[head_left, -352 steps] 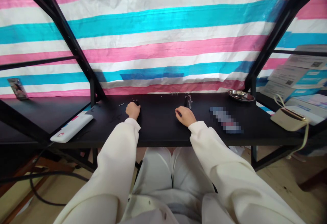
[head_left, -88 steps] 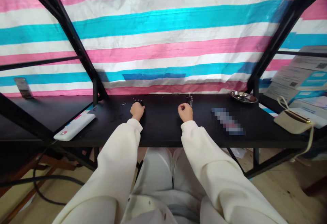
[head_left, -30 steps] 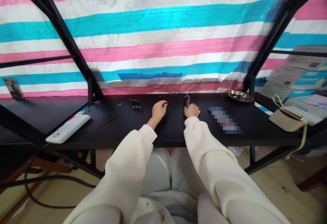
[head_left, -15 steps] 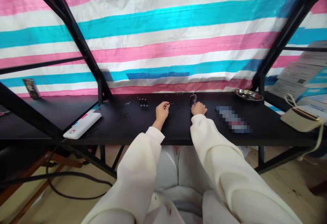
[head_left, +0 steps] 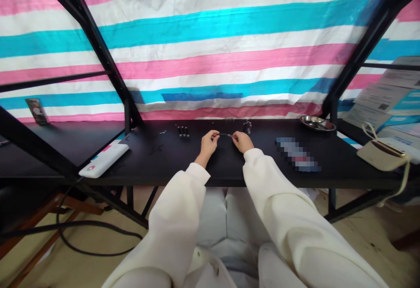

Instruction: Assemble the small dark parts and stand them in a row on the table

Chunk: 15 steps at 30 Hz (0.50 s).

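Between my two hands, just above the black table (head_left: 170, 161), lies a short, thin black rod (head_left: 223, 135). My left hand (head_left: 209, 142) pinches its left end. With thumb and finger closed, my right hand (head_left: 242, 142) grips a small pale piece (head_left: 230, 135) at the rod's right end; whether the two are joined I cannot tell. Three short black tubes with pale ends (head_left: 183, 132) lie side by side left of my hands. Beyond my right hand is a small cluster of dark and clear pieces (head_left: 248, 128). A row of tiny pieces (head_left: 229, 120) sits at the table's back edge.
A shiny metal dish (head_left: 317, 123) stands at the back right, with a blurred-out object (head_left: 297, 154) in front of it. Farther right is a cream bag (head_left: 382, 154). On the left lies a white slab-shaped device (head_left: 104, 161). Black frame posts (head_left: 113, 78) rise on both sides.
My right hand has moved left from the cluster of pieces, bringing a small pale piece to the rod's end. My left hand keeps its pinch almost in place.
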### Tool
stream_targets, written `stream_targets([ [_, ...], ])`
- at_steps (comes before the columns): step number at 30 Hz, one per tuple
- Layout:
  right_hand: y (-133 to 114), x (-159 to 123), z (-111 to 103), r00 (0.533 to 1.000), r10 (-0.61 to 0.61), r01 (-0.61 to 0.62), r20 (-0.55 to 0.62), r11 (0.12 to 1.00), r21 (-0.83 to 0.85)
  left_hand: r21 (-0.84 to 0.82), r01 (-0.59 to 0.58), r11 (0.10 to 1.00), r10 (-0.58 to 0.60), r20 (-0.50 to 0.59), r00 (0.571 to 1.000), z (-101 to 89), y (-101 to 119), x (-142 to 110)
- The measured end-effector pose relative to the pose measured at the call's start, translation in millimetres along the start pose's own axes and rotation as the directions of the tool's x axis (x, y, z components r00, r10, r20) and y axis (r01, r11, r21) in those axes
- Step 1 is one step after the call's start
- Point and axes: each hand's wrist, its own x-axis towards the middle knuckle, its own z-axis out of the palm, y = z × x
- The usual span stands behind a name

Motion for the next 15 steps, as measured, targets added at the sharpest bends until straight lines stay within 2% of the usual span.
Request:
stream_targets([
  [10,2.3,-0.3,2.9,0.998,-0.042,0.042,-0.048,0.999,0.016,0.002,-0.038,0.999,0.038,0.038,0.999,0.3,4.6,-3.7],
  [15,-2.0,-1.5,-2.6,0.999,-0.014,0.013,-0.044,1.0,-0.008,0.009,-0.063,0.998,0.063,0.033,0.997,-0.9,7.4,-5.1],
])
